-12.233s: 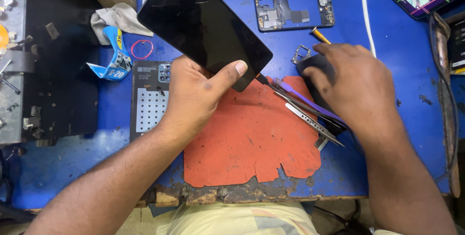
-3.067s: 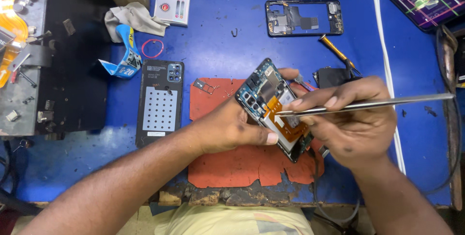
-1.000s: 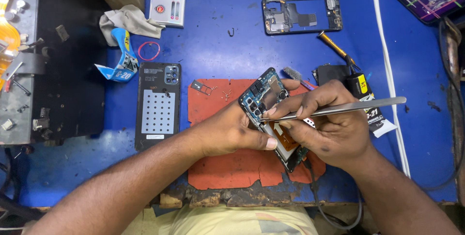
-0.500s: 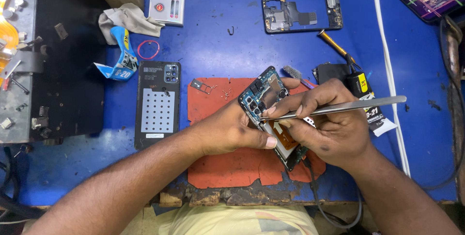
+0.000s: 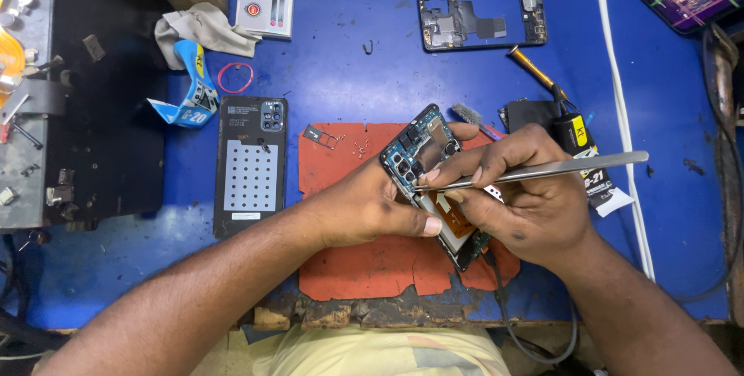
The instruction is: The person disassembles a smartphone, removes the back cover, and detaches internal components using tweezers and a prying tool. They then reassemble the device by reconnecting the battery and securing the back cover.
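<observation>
Inspector A: Illumination bright and even, apparently from overhead. The blue surface [image 5: 349, 74] reads clearly, with saturated colour.

Inspector B: Shadows?

Inspector A: Soft and short. A faint one lies beneath the left hand [image 5: 372, 209] and the right hand [image 5: 527, 205], on the red mat [image 5: 364, 267]. The black block [image 5: 101, 97] at nine o'clock stays dark, detail lost.

Inspector B: Glare or blur?

Inspector A: A bright sheen runs along the tweezers [image 5: 542, 170]. Focus sharp at centre; no motion blur noted. Slight wide-angle bending of the white cable [image 5: 620, 112] at three o'clock.
</observation>
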